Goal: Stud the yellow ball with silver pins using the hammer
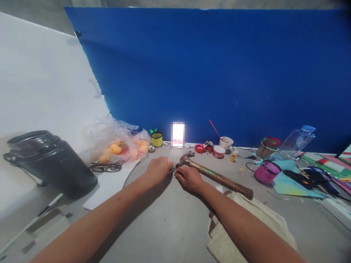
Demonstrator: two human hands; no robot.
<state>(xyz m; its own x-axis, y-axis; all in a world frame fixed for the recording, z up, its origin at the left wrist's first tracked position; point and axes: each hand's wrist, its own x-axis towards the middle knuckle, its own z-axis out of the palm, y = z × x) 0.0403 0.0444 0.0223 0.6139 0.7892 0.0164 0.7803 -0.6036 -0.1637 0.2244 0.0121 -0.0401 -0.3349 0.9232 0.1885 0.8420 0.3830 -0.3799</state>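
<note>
Both my hands rest on the grey floor, close together. My left hand (pixel 158 169) is curled, its fingertips pinching a small metal piece (pixel 172 169) I cannot make out. My right hand (pixel 189 178) is closed too, knuckles up, right beside that piece; what it holds is hidden. A hammer (pixel 216 175) with a wooden handle lies just behind my right hand, its steel head near my fingers and its handle running to the right.
A blue board (pixel 208 73) stands behind. At left are a tipped black bucket (pixel 52 162), glasses (pixel 106 167) and a plastic bag (pixel 120 144). Small pots, a yellow cup (pixel 157 139), a pink tub (pixel 266 171), a bottle (pixel 297 140) and coloured paper lie right. A cloth (pixel 246 226) lies under my right arm.
</note>
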